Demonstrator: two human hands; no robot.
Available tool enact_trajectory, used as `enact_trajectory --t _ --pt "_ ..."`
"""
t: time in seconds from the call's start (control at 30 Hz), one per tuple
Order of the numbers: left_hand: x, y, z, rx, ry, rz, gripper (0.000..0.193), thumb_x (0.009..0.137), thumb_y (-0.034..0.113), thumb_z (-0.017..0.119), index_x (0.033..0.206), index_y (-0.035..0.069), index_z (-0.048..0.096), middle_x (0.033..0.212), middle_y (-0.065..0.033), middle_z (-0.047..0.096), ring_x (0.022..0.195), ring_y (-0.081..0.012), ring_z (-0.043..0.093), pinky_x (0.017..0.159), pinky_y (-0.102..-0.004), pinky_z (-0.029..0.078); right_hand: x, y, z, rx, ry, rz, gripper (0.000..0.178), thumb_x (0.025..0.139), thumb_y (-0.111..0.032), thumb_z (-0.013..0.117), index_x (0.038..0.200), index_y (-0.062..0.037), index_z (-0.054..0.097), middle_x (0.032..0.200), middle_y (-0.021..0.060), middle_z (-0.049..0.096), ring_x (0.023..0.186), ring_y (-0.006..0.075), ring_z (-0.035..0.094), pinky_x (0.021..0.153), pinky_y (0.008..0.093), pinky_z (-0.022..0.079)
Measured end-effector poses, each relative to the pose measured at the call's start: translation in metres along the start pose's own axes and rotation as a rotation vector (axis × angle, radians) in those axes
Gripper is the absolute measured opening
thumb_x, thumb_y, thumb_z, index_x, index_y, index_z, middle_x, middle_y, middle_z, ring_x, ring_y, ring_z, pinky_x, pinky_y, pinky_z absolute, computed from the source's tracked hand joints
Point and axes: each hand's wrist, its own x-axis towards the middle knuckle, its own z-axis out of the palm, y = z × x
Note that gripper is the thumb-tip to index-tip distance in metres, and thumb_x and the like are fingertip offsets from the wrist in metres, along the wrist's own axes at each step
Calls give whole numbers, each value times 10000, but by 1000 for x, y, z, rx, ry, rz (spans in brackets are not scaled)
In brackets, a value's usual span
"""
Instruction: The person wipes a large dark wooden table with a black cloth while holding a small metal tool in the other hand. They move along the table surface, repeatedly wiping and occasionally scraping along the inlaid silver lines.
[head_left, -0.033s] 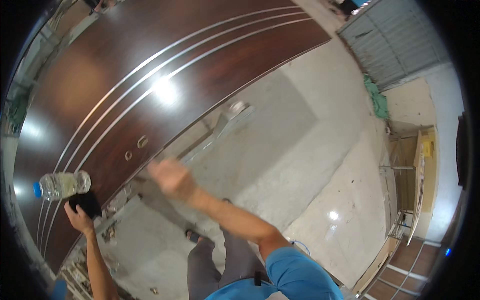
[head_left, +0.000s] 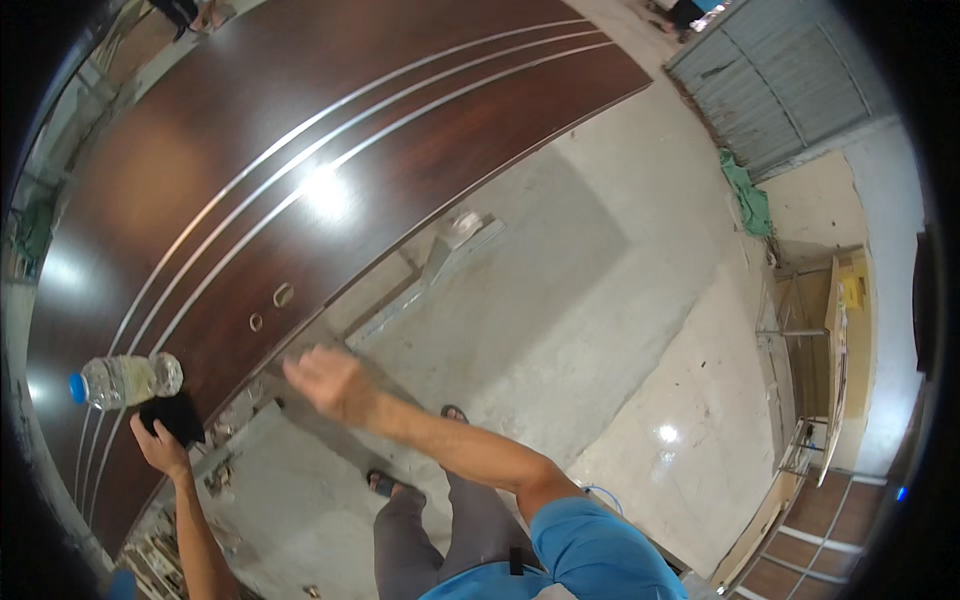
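My left hand (head_left: 162,449) is at the near left edge of a dark brown panel (head_left: 440,160), its fingers and thumb gripping a flat black thing (head_left: 178,417) whose kind I cannot make out. Just beyond it, a clear plastic bottle (head_left: 130,382) with a blue cap lies on its side on the panel. My right hand (head_left: 332,386) hovers near the panel's near edge, slightly blurred, with its fingers curled in. Whatever it may hold is hidden. Two small round openings (head_left: 284,294) show in the panel close by, and three shiny metal strips (head_left: 290,206) curve along its length.
Under the panel's near edge stands a grey metal support (head_left: 440,262) on the concrete floor (head_left: 530,330). Debris (head_left: 220,475) lies at lower left. A green cloth (head_left: 745,193) and a corrugated metal sheet (head_left: 790,80) are at far right. A person's feet (head_left: 185,25) show at far left.
My right hand has shifted a little to the left and nearer to me. The left hand keeps its grip on the black thing. The whole view has tilted slightly.
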Motion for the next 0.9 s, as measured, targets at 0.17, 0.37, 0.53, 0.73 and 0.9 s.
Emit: enact_trajectory --t 0.17,0.37,0.53,0.73,0.9 --pt "-1 8 5 35 10 5 332 940 161 577 1248 35 592 1144 -180 651 1075 -420 650 935 -465 503 17 23 -35 -264 212 168 193 862 -38 726 1055 -25 732 820 90 603 784 283 632 661 411 535" --pt "5 42 5 -64 -23 -60 333 899 136 649 1220 47 640 1166 -171 669 1114 -402 657 978 -471 510 30 98 -63 -611 258 229 148 931 -68 735 1076 -89 755 877 86 616 804 303 628 640 439 499" --pt "8 59 -15 -70 -62 95 327 854 143 722 1153 48 630 1097 -164 632 1063 -413 639 898 -493 510 25 13 -15 -588 63 351 216 871 -23 732 1083 -62 743 879 105 600 828 312 635 649 437 518" --pt "24 12 -55 -232 -224 288 363 801 55 732 1144 35 615 1100 -161 616 1054 -414 633 887 -473 521 10 -73 50 -292 -52 89 221 843 -7 744 1062 -37 736 853 115 597 815 324 626 644 447 509" --pt "27 -16 -65 -231 -214 194 368 801 58 724 1147 27 604 1120 -149 616 1069 -401 632 900 -460 514 48 0 1 -730 159 308 171 871 -29 741 1039 -60 758 842 108 611 812 328 636 668 448 506"
